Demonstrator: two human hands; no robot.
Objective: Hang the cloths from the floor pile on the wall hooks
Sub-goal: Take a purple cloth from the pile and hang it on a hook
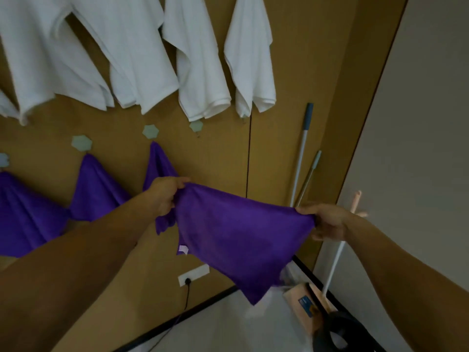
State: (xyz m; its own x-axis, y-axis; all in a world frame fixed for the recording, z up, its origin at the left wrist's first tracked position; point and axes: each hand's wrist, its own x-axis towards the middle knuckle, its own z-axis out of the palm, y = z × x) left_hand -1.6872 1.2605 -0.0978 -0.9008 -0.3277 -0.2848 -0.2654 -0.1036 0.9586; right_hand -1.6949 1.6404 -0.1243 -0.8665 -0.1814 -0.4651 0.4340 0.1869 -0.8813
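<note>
Two bare hands stretch a purple cloth [241, 232] in front of the brown wall [286, 72]; the left hand [166, 194] is closed on its upper left corner, the right hand [323, 221] pinches its right corner, and the cloth sags between them with its lower tip hanging down; three more purple cloths [94, 191] hang from a lower row of hooks at left; one bare hook [196, 127] sits above the held cloth; white cloths [200, 59] hang along the upper row; mop handles [302, 153] lean at right.
</note>
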